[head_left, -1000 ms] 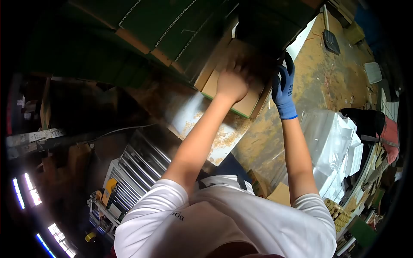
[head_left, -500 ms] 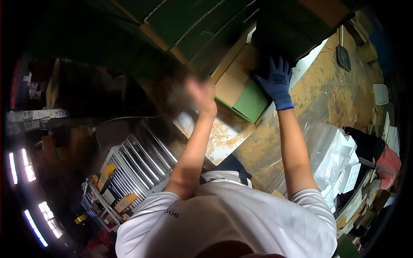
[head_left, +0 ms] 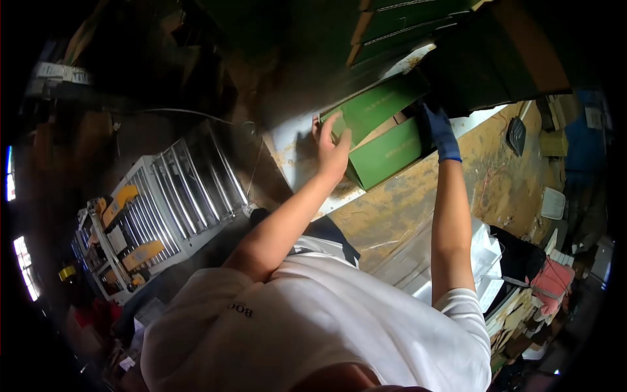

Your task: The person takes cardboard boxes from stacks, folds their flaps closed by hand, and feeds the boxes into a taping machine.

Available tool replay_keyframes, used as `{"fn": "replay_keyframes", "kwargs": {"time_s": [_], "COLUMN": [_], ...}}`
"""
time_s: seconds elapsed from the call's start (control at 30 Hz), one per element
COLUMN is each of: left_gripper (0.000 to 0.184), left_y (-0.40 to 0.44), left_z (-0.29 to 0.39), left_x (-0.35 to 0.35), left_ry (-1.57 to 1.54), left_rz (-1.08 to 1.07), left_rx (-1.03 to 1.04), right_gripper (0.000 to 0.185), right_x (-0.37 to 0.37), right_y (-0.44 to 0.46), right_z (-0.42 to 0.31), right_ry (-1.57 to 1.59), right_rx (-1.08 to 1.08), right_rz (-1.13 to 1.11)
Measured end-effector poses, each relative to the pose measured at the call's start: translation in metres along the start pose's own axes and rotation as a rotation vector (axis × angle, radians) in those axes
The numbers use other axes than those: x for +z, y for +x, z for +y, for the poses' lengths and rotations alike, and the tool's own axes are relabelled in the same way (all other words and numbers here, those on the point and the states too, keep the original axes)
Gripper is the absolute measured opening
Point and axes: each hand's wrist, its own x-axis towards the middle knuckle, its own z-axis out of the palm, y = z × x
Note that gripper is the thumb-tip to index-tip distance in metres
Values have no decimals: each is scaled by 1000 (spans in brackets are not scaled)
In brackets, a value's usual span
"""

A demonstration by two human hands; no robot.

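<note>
A green cardboard box (head_left: 385,152) lies on the white board, its long green flaps folded inward with a brown gap between them. My bare left hand (head_left: 333,147) grips the box's left end, thumb and fingers curled at the flap's edge. At the box's right end is my right hand (head_left: 444,134) in a blue knit glove. Its fingertips run into deep shadow beside the box, so their hold is hard to make out.
Stacked green cardboard (head_left: 405,26) stands behind the box, with a dark green panel (head_left: 496,59) at right. A roller conveyor (head_left: 189,186) is at left. Clear plastic wrapping (head_left: 418,248) lies near my right arm, and a black dustpan (head_left: 516,136) rests farther right.
The long green flaps have come over the box's brown top. My left hand has moved from beside the box onto its left end. My gloved hand has shifted into shadow at its right end.
</note>
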Motion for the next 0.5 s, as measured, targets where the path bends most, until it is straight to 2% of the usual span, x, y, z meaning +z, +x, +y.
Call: {"fn": "replay_keyframes", "kwargs": {"time_s": [0.03, 0.07, 0.13, 0.2, 0.23, 0.27, 0.3, 0.33, 0.37, 0.4, 0.43, 0.47, 0.5], "left_gripper": [67, 81, 84, 82, 82, 81, 81, 67, 64, 61, 59, 52, 50], "left_y": [-11, -12, -10, -9, -8, -1, 3, 1, -5, -8, -7, -10, -17], "left_z": [6, 10, -13, 0, 8, -7, -21, -19, -10, 0, 11, 18, 24], "left_x": [-2, -11, -22, -35, -41, -42, -41, -37, -37, -35, -32, -29, -27], "left_ry": [68, -241, -319, -392, -426, -476, -520, -538, -561, -590, -623, -643, -663], "left_rz": [60, 22, 145, 116, 106, 51, -11, -15, -12, -12, -13, 9, 4], "left_rx": [15, -31, -240, -465, -578, -604, -632, -592, -593, -585, -566, -610, -567], "right_gripper": [57, 54, 48, 67, 71, 73, 71, 70, 68, 65, 65, 66, 68], "right_x": [6, 8, 23, 3, 9, 16, 21, 24, 26, 29, 43, 41, 38], "right_y": [-7, -16, 3, -18, -21, -16, -11, -8, -5, 1, -1, 3, 6], "right_z": [2, 4, 81, 35, 13, 10, 9, 9, 14, 19, 12, 14, 17], "right_ry": [165, 329, 127, 707, 1270, 1001, 976, 951, 922, 898, 851, 687, 526], "right_rx": [-45, -87, -453, -46, 418, 305, 284, 269, 256, 461, 285, 235, 189], "right_rz": [-60, -119, -11, -286, -418, -227, -260, -288, -314, -251, -8, 50, 109]}}
